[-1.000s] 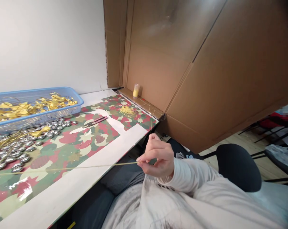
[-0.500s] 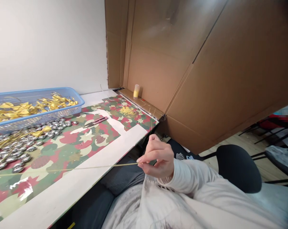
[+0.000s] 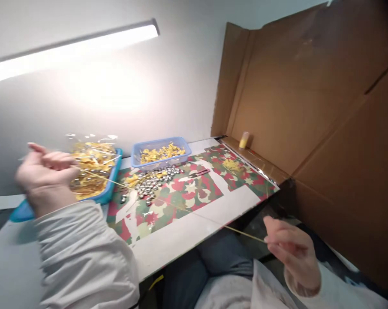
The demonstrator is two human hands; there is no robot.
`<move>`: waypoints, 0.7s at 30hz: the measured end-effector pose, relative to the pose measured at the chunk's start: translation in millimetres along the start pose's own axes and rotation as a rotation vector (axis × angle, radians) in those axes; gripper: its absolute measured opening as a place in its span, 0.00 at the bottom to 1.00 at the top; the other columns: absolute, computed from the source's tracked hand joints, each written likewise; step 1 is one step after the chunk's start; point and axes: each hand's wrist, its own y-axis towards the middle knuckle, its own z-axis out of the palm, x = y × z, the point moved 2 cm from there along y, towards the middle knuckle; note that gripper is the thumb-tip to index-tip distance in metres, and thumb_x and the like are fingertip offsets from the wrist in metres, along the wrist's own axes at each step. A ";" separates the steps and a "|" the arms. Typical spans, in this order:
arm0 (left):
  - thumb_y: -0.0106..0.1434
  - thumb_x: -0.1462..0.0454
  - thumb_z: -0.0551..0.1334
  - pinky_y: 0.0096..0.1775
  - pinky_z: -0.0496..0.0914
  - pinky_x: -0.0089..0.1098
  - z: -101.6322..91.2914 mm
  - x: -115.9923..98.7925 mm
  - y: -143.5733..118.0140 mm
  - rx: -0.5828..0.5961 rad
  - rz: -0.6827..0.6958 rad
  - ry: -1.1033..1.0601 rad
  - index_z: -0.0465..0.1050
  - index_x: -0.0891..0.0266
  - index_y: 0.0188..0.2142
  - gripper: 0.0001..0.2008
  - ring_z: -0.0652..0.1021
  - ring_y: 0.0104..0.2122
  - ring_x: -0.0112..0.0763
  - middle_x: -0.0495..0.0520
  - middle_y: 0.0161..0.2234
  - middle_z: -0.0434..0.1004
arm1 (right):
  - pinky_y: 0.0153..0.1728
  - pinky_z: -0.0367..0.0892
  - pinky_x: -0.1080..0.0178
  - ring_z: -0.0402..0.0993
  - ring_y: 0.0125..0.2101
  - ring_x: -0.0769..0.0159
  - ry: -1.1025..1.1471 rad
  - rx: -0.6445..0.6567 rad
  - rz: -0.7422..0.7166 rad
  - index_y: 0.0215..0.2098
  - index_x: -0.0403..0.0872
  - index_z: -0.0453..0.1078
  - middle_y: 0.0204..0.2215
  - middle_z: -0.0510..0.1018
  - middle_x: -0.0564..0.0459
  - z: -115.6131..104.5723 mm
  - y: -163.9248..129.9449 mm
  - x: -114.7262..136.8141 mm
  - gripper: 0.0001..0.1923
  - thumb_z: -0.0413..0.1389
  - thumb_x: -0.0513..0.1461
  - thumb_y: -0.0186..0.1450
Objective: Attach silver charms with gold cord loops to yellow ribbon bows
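Gold string stretched taut btwn left hand & right hand, both pinching it.

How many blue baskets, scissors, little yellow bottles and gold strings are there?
Blue baskets: 2
Scissors: 1
Little yellow bottle: 1
Gold string, stretched between the left hand and the right hand: 1
Total: 5
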 end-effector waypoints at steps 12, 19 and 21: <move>0.74 0.67 0.45 0.14 0.47 0.23 80.5 44.6 -10.5 0.210 -0.058 -0.062 0.63 0.61 0.23 0.22 0.46 0.14 0.22 0.40 0.15 0.41 | 0.26 0.70 0.65 0.72 0.24 0.66 -0.336 0.203 0.174 0.31 0.49 0.77 0.23 0.75 0.54 -3.1 5.7 -68.4 0.06 0.59 0.41 0.62; 0.54 0.58 0.72 0.17 0.47 0.22 127.4 98.4 -58.3 0.497 -0.241 0.225 0.63 0.63 0.20 0.20 0.50 0.17 0.18 0.40 0.18 0.49 | 0.33 0.68 0.62 0.69 0.29 0.66 0.066 0.085 0.139 0.41 0.49 0.78 0.27 0.73 0.54 68.2 111.1 -41.3 0.13 0.59 0.47 0.63; 0.55 0.56 0.72 0.19 0.47 0.23 136.8 111.6 -71.4 0.554 -0.264 0.311 0.66 0.64 0.20 0.20 0.50 0.19 0.18 0.41 0.19 0.49 | 0.33 0.67 0.63 0.68 0.29 0.68 0.257 0.085 0.167 0.43 0.50 0.77 0.30 0.73 0.54 85.8 135.6 -32.3 0.15 0.61 0.49 0.62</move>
